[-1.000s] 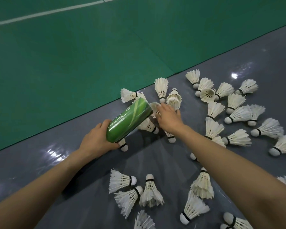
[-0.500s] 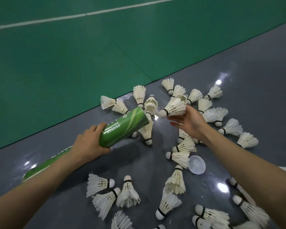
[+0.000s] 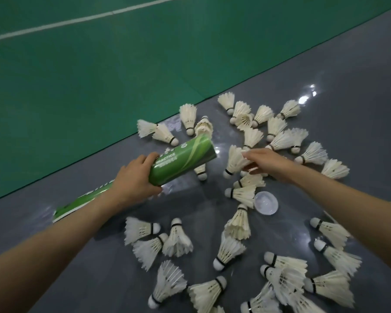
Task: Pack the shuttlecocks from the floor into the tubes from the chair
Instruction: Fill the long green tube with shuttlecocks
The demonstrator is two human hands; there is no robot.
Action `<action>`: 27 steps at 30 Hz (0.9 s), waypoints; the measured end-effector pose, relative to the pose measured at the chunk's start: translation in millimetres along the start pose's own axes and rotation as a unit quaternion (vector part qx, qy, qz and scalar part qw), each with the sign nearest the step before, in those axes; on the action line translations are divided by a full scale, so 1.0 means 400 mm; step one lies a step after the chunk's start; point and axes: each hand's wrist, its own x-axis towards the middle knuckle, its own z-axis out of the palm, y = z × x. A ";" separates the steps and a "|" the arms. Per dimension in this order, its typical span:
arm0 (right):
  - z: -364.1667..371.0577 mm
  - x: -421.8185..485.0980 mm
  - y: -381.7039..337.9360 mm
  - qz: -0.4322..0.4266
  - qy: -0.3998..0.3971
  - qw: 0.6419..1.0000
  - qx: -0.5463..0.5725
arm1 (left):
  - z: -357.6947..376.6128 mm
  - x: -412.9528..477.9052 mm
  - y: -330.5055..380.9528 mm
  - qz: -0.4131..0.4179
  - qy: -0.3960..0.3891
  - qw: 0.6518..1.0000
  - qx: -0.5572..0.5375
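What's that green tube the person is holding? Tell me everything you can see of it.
The green tube is a long glossy cylinder, seemingly cardboard, dark green with lighter swirls and white lettering including "PRACTICE". The left hand grips it near the middle, holding it tilted over the grey floor, far end raised toward the shuttlecocks. That end faces away, so its inside is hidden. The near end shows past the forearm, close to the floor.

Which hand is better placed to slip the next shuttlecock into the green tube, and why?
The right hand: it pinches a shuttlecock by its feathers, close to the open end of the green tube. The left hand grips the tube's body, so it is busy holding it up.
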 end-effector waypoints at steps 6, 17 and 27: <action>0.103 -0.010 0.049 0.083 -0.089 0.987 -0.104 | -0.001 -0.036 -0.026 -0.023 -0.032 0.999 0.010; 0.395 -0.188 0.082 -0.387 -0.181 0.786 -0.447 | -0.049 -0.129 -0.090 -0.084 -0.037 0.995 -0.028; 0.432 -0.121 0.067 -0.268 -0.096 0.903 -0.322 | -0.041 -0.158 -0.085 -0.071 -0.040 0.996 -0.040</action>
